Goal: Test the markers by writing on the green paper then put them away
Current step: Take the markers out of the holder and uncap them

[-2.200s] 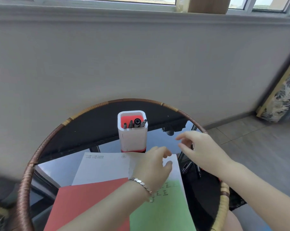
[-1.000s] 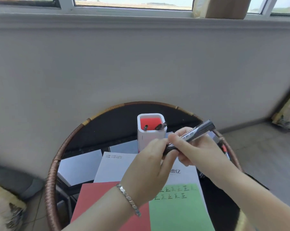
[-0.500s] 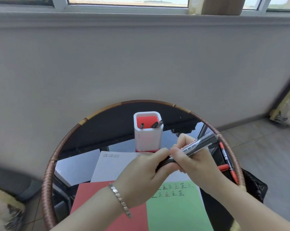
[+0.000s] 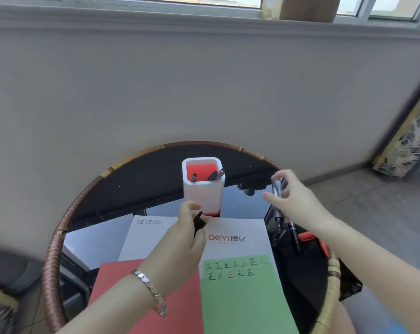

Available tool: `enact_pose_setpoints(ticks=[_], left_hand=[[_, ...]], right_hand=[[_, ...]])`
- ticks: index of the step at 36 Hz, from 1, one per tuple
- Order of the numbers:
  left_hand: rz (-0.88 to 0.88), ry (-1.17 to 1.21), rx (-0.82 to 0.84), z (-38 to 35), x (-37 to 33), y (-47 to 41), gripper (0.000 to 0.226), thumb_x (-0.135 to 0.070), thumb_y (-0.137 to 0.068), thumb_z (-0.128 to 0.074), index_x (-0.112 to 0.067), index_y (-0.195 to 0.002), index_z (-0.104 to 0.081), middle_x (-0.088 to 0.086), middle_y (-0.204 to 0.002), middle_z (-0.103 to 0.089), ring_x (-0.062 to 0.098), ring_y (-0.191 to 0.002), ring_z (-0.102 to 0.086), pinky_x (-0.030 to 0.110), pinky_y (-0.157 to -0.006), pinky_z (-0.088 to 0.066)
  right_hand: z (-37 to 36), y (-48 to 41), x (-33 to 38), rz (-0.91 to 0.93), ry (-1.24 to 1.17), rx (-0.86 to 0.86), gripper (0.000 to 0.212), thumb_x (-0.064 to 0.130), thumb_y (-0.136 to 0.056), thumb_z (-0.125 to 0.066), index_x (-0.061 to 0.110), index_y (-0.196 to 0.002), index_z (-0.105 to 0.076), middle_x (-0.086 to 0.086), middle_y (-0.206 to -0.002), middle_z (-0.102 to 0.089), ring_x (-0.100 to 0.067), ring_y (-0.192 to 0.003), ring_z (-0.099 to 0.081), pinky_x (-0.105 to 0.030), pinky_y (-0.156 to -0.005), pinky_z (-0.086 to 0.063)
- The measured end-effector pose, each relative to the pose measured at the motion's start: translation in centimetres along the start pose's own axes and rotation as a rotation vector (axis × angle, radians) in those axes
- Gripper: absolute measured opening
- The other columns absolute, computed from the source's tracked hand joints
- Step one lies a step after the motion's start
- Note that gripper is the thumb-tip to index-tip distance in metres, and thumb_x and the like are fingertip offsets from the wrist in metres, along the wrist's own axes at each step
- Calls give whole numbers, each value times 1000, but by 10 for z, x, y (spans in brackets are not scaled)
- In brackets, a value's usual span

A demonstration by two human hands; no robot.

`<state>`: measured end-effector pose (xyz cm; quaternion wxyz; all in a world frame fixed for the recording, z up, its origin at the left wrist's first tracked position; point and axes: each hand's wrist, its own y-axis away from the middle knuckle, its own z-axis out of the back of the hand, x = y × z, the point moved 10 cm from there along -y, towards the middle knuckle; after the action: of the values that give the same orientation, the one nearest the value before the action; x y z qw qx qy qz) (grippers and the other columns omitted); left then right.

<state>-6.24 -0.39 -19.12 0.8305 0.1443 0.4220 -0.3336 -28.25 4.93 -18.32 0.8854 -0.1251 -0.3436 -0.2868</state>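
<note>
The green paper (image 4: 245, 302) lies at the table's near right and carries two rows of small written characters. My left hand (image 4: 182, 239) pinches a black marker cap (image 4: 199, 223) just in front of the white pen holder (image 4: 202, 191), which has a red inside and a few markers standing in it. My right hand (image 4: 293, 201) holds the grey marker (image 4: 276, 188) to the right of the holder, above the table; the marker looks blurred. The two hands are apart.
A red sheet (image 4: 141, 292) and a white printed sheet (image 4: 153, 237) lie beside and under the green paper. Loose black and red markers (image 4: 298, 237) lie at the right of the round glass table with its wicker rim (image 4: 55, 239). A grey wall stands behind.
Both hands held one marker together half a second ago. Now they have drawn apart: the cap has stayed in my left hand and the marker body has gone right with my right hand.
</note>
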Motion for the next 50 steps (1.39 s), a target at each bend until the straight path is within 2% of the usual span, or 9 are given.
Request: enact_pose_setpoints(ticks=[5,8,13,20,24,32,35,41,50], left_hand=[[25,6,-46,1,8,0,11,-20,-94,-44,-29,-97,-37,-24,-95,-55,-4,-67,-55,10,-55,-42],[27,-26,-47,-3,10,-1,8,-23,-92,-48,-28,-98,-45,-19,-94,-57,8,-76,-57,14,-63,-43],[-33,-63,-66,-19,3,-10,10,-21,-90,-53,-27,-98,-52,-12,-98,-48,0,-85,-51,13,-70,-42],[-28,-185,-71,-65,-8,-45,16,-28,-88,-55,-16,-98,-59,-4,-98,-59,14,-86,-51,28,-73,-44],[-53,-258,-18,-92,-21,-65,15,-24,-88,-55,-11,-95,-59,4,-100,-63,22,-93,-52,34,-78,-45],[-79,-272,93,-105,-21,-63,17,-17,-90,-50,-13,-105,-58,3,-111,-57,20,-94,-54,28,-78,-42],[-70,-254,46,-80,-13,-51,20,-21,-91,-49,-19,-111,-55,-5,-116,-55,13,-97,-54,27,-78,-43],[-78,-218,-145,-10,-4,-24,18,-20,-88,-52,-23,-105,-59,-13,-100,-57,5,-90,-54,29,-81,-47],[-114,-209,-367,66,2,6,15,-12,-84,-56,-22,-93,-63,-13,-90,-63,3,-84,-57,31,-74,-49]], right_hand=[[-44,-6,-1,97,262,123,22,28,-90,-53,13,-104,-59,-5,-97,-60,-4,-55,-42,-23,-52,-34],[-57,-8,-8,98,375,187,29,26,-92,-47,13,-115,-58,-8,-111,-62,-15,-75,-58,-26,-63,-43],[-51,-11,-16,130,510,151,37,30,-92,-46,21,-128,-47,-8,-118,-59,-26,-97,-57,-30,-67,-43],[-33,-9,-29,107,487,83,38,34,-90,-51,14,-121,-45,3,-70,-48,-12,-58,-45,-24,-44,-30],[-28,-8,-34,84,488,68,36,35,-91,-50,11,-118,-48,-6,-93,-63,-23,-84,-60,-31,-61,-43],[-23,-9,-24,122,485,41,30,24,-90,-48,11,-116,-55,-4,-97,-58,-21,-87,-57,-32,-69,-45],[-26,-6,7,231,304,46,35,26,-90,-51,17,-124,-50,0,-100,-58,-14,-84,-53,-29,-73,-44],[-22,3,94,483,15,-21,32,25,-85,-61,22,-116,-56,10,-69,-53,-4,-61,-47,-21,-61,-40],[-35,-1,135,565,240,-91,18,20,-87,-58,12,-101,-67,2,-83,-49,-20,-79,-50,-28,-69,-38]])
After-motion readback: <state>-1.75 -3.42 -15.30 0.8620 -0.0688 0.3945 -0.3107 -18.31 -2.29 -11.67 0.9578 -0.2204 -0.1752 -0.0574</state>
